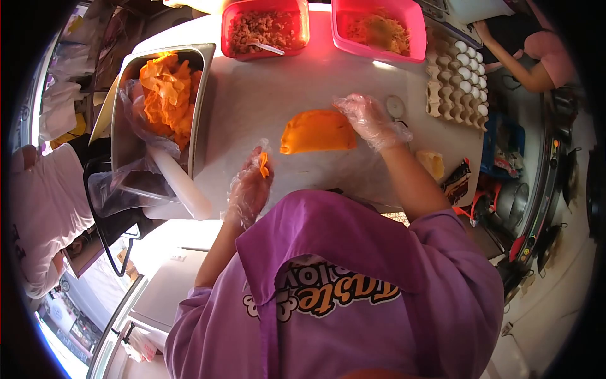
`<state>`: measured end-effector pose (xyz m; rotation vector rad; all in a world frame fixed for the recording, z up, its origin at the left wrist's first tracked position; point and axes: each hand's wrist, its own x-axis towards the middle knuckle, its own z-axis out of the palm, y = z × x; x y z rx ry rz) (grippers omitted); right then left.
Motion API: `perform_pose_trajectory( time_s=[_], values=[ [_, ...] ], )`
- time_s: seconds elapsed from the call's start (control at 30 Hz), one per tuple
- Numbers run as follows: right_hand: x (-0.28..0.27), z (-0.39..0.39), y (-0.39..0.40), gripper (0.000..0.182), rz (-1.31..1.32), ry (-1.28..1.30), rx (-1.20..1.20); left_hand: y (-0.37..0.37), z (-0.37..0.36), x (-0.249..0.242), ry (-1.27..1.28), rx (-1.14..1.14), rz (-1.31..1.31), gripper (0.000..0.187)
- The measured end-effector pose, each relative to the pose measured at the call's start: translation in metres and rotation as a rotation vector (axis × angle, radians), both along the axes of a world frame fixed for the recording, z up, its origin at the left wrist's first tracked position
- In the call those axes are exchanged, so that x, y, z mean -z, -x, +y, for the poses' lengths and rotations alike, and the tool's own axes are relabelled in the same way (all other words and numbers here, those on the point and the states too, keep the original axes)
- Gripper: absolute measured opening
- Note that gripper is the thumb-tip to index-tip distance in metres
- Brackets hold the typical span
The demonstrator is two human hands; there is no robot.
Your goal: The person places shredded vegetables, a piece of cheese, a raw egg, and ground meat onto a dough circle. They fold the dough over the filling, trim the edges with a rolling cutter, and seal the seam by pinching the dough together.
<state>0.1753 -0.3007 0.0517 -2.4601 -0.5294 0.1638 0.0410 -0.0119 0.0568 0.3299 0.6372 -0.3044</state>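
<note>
A folded orange half-moon of dough, an empanada (319, 132), lies flat on the metal tabletop in front of me, curved edge away from me. My right hand (371, 120), in a clear plastic glove, is at its upper right edge with the fingers curled in. What those fingertips grip, if anything, is hidden. To the left of the empanada and apart from it, my gloved left hand (248, 189) holds a small orange dough scrap (264, 165) near the fingers. A steel pan (203, 82) with a heap of orange dough (169, 95) stands at the left.
Pink tubs of minced filling (262, 31) and shredded filling (382, 31) stand at the back. An egg tray (445, 95) sits right, near a round disc (395, 107). A white cylinder (180, 183) and plastic film lie left. Other people stand at both sides.
</note>
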Motion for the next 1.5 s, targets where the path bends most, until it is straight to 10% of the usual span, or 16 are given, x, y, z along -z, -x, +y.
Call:
perform_pose_trajectory(
  time_s=[0.43,0.73,1.03,1.1,1.33,1.5],
  values=[
    [0.010,0.002,0.011,0.030,-0.055,0.311,-0.221,0.002,-0.001,-0.001,-0.026,0.006,0.007,0.043],
    [0.031,-0.030,0.002,0.043,0.341,-0.360,-0.156,0.003,-0.001,-0.003,-0.018,0.005,0.023,0.041],
    [0.027,-0.013,0.031,0.042,0.018,0.378,-0.062,0.001,-0.004,-0.011,-0.007,0.009,0.014,0.045],
    [0.048,-0.018,0.031,0.037,0.204,-0.215,0.206,-0.002,-0.006,-0.018,-0.013,0.005,0.014,0.045],
    [0.015,-0.007,0.034,0.038,0.035,0.191,0.014,-0.025,-0.024,-0.030,-0.009,0.006,-0.084,0.042],
    [-0.030,0.038,0.033,0.034,0.131,-0.537,0.062,-0.043,-0.040,-0.049,-0.088,-0.004,-0.131,0.039]
  ],
)
